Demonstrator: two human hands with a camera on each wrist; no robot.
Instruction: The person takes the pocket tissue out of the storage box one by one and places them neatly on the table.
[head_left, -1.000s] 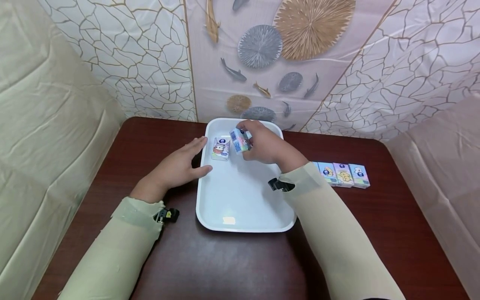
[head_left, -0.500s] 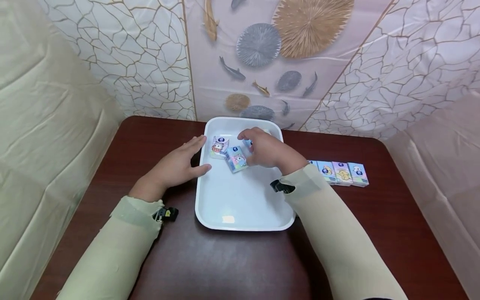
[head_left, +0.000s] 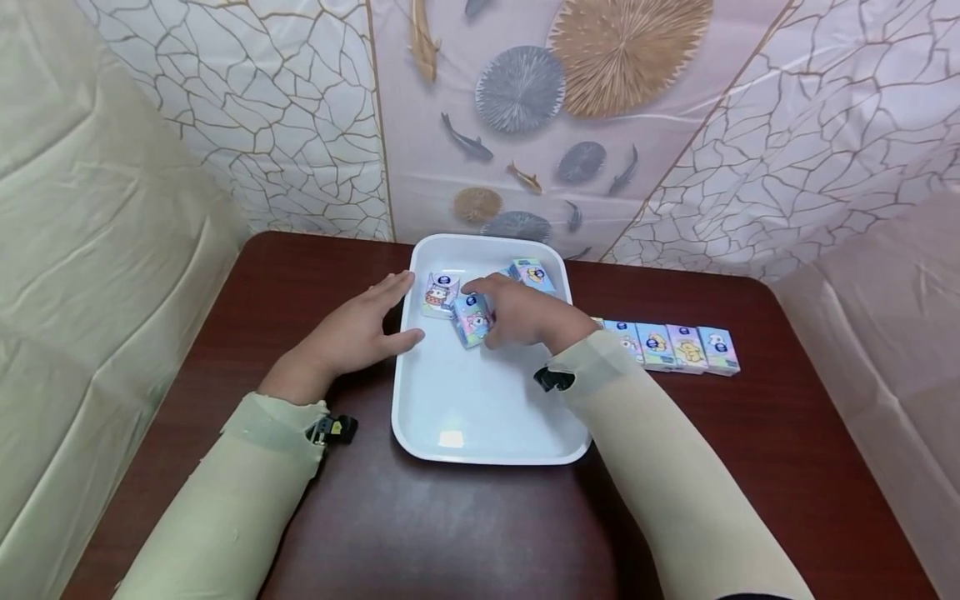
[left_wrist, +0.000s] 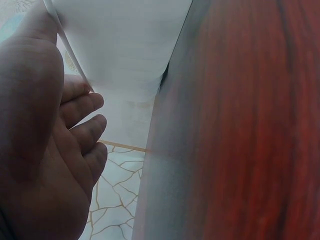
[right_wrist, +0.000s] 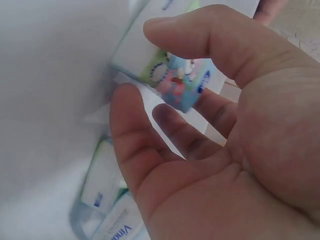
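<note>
My right hand is over the white tray, with thumb and fingers round a small tissue pack printed with a cartoon. In the right wrist view the thumb crosses that tissue pack and the fingers curl on its other side. Beside it, to the left, lies a lilac tissue pack. Another tissue pack lies in the tray's far right corner, a blue one partly hidden behind the hand. My left hand rests at the tray's left rim, fingers extended, thumb over the edge.
To the right of the tray, a row of several tissue packs lies on the dark red-brown table; my right forearm covers its left end. A patterned cloth hangs behind the table, and pale cloth walls stand at both sides.
The right hand lets go of the raised tissue pack, which comes down beside the lilac one. The hand then shifts left onto it and turns it slightly, uncovering the far right pack. Left hand stays.
</note>
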